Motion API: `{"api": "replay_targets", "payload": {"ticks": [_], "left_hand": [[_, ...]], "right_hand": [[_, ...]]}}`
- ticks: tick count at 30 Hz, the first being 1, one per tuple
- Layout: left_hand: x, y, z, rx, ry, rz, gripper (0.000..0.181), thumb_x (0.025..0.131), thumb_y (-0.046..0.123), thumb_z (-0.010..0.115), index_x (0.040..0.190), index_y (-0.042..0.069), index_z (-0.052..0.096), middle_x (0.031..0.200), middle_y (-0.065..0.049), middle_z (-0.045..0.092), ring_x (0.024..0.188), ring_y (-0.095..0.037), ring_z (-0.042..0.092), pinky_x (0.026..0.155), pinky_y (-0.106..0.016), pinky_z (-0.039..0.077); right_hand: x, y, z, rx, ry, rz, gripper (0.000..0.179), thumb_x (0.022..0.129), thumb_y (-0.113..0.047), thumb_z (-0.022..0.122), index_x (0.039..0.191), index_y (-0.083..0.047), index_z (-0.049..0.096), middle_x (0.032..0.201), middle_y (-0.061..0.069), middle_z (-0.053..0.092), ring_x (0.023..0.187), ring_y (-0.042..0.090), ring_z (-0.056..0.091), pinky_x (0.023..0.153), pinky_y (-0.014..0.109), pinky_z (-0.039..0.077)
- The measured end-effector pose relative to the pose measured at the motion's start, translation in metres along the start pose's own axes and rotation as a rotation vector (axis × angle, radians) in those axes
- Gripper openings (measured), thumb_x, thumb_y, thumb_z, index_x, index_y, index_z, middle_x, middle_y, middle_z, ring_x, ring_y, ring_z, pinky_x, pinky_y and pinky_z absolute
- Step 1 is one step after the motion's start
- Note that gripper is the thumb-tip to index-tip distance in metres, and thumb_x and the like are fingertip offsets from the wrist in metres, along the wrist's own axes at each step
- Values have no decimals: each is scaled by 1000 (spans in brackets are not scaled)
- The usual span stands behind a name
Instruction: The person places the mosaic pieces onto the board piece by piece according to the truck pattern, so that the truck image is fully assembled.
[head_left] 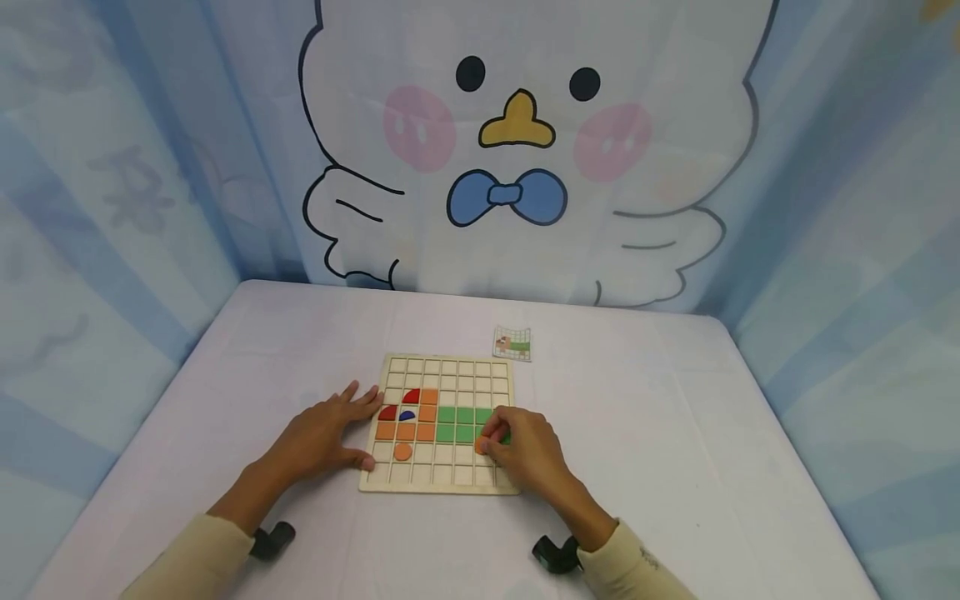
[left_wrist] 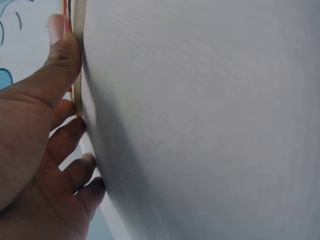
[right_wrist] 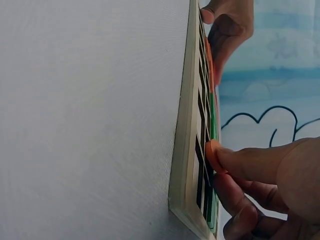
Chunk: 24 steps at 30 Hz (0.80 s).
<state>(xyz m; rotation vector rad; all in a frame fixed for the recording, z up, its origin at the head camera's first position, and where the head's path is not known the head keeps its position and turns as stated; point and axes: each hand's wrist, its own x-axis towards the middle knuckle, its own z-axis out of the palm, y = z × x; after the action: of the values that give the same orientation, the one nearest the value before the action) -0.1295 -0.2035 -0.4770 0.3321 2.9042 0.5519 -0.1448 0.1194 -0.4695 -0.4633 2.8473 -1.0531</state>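
A wooden grid board [head_left: 442, 477] lies flat on the table. At its left edge my left hand [head_left: 318, 437] rests with fingers spread, thumb near the lower corner. In the left wrist view the thumb [left_wrist: 62, 55] lies along the board's rim. My right hand [head_left: 528, 450] pinches an orange round piece [right_wrist: 215, 156] between thumb and finger, right at a cell under the green squares [head_left: 455, 423]. Another orange round piece [head_left: 402, 452] sits lower left, below a row of orange squares [head_left: 406, 432]. Red quarter-round pieces [head_left: 412, 397] and a blue half-round piece [head_left: 407, 415] lie among them.
A small picture card [head_left: 512, 343] with a green and orange figure on a grid lies just beyond the board's far edge. White cloth covers the table [head_left: 637, 400]. Behind it hangs a printed curtain [head_left: 517, 250].
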Motion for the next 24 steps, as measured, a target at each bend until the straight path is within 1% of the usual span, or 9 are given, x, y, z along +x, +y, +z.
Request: {"api": "replay_targets", "payload": {"ticks": [7, 13, 16, 24], "left_hand": [[2, 3, -1, 5, -2, -7, 109, 72, 53, 93, 163, 20, 43, 169, -28, 34, 147, -61, 41, 111, -76, 43], [3, 4, -3, 7, -7, 0, 110, 71, 56, 93, 163, 19, 44, 169, -28, 35, 147, -62, 41, 110, -76, 43], [3, 2, -3, 6, -3, 4, 110, 71, 56, 92, 163, 19, 44, 168, -29, 36, 147, -63, 41, 109, -77, 43], [3, -1, 2, -6, -6, -6, 109, 72, 55, 92, 163, 19, 43, 169, -29, 34, 146, -64, 40, 109, -78, 43]], "right_hand": [[-1, 1, -3, -47, -15, 3, 17, 87, -19, 89, 81, -22, 73, 70, -12, 64, 71, 6, 57, 63, 25, 43], [0, 3, -4, -16, -44, 8, 16, 88, -16, 88, 80, -21, 75, 70, -11, 65, 70, 7, 57, 62, 25, 43], [0, 3, -2, -8, -45, 3, 16, 88, -15, 88, 80, -21, 75, 70, -11, 66, 70, 6, 58, 62, 24, 43], [-2, 3, -2, 6, -54, 18, 14, 88, -14, 87, 81, -19, 77, 69, -10, 65, 69, 8, 58, 61, 24, 43]]}}
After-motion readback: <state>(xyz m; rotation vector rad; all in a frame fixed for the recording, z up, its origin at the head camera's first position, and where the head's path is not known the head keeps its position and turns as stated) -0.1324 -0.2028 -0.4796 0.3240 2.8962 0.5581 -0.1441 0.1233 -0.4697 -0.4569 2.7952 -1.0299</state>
